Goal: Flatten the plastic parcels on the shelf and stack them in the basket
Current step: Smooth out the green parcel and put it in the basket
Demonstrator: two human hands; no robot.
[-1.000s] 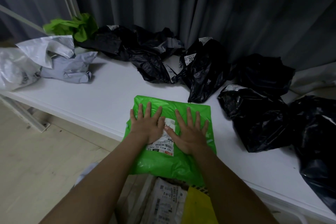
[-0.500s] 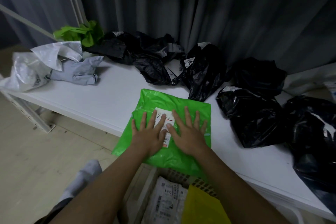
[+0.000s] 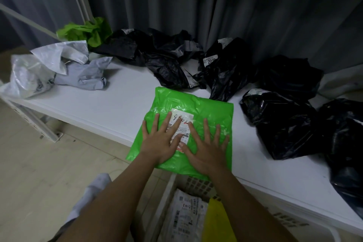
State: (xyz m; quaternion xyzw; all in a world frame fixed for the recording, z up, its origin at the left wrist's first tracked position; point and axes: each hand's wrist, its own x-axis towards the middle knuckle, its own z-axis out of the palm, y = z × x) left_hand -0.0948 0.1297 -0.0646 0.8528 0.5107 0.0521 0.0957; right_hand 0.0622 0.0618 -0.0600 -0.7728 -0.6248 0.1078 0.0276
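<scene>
Both my forearms reach forward and down from the bottom of the view, side by side, toward the near edge of the white shelf [image 3: 110, 108]. My left hand [image 3: 159, 141] lies palm down with fingers straight and slightly fanned, pressing on the green parcel [image 3: 208, 108]; its fingertips overlap the white shipping label [image 3: 181, 124] stuck to the plastic. My right hand [image 3: 206, 147] lies flat just beside it, fingers spread, thumb touching the label's lower edge. Neither hand curls around anything; both are simply pressing.

The green parcel lies flat on the shelf, its near edge hanging past the shelf's front over the basket [image 3: 172, 184] below. In the basket I see a grey labelled parcel [image 3: 186, 214] and a yellow one [image 3: 218, 222]. Crumpled black parcels [image 3: 280, 124] sit farther back and to the right on the shelf; white ones [image 3: 59, 68] and a crumpled green one [image 3: 88, 31] lie to the left.
</scene>
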